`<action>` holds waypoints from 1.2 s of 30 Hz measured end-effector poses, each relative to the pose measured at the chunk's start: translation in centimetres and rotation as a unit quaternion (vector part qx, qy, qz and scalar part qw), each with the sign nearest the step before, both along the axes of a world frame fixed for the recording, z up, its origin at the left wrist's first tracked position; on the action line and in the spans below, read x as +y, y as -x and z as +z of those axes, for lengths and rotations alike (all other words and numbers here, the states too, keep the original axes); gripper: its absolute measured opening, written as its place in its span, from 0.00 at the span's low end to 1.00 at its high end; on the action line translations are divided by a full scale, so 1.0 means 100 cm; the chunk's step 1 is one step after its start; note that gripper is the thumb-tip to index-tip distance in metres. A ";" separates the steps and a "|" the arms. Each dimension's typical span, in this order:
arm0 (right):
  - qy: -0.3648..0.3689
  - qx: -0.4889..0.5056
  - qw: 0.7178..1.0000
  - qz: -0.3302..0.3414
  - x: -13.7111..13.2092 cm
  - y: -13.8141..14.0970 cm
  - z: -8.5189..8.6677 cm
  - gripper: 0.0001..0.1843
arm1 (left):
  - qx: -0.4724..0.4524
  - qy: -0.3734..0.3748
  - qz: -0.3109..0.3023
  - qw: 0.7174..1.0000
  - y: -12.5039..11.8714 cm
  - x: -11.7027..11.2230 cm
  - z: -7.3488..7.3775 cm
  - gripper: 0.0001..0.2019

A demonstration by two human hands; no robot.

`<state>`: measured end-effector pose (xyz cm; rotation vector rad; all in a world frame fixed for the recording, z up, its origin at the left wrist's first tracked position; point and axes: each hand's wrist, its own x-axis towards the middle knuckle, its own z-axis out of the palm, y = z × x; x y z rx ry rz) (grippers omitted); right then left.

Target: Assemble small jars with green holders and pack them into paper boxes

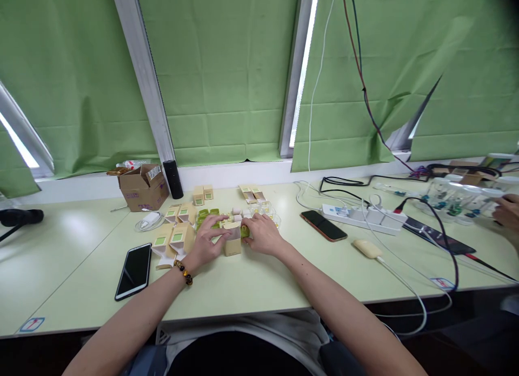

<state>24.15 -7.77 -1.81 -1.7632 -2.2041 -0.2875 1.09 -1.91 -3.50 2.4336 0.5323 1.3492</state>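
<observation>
In the head view my left hand (pixel 208 241) grips a small kraft-paper box (pixel 232 247) that stands open on the table in front of me. Close beside its top, my right hand (pixel 261 234) pinches a small green piece (pixel 244 231); its exact kind is hard to make out. Several more open boxes (pixel 182 236) stand left of my left hand. Behind both hands lie green pieces (pixel 204 218), pale little cylinders (pixel 236 211) and clear plastic items (pixel 263 208), partly hidden by my fingers.
A phone (pixel 133 270) lies at left, another phone (pixel 323 225) at right. Beyond are a cardboard carton (pixel 143 188), a black cylinder (pixel 173 179), small boxes (pixel 251 193) and a power strip (pixel 364 218) with cables. Another person's hand (pixel 507 211) is near clear cups (pixel 462 200) at far right.
</observation>
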 end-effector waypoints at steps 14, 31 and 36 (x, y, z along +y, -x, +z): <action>-0.002 -0.003 1.000 -0.007 -0.001 0.001 0.001 0.18 | -0.044 0.129 0.030 0.990 -0.002 0.008 -0.011 0.19; -0.009 0.031 0.999 -0.036 -0.002 0.000 0.007 0.16 | -0.037 0.186 0.017 0.982 -0.001 0.009 -0.005 0.34; -0.113 0.180 0.977 -0.024 -0.005 -0.009 0.012 0.15 | -0.040 0.203 0.008 0.978 -0.002 0.009 -0.005 0.34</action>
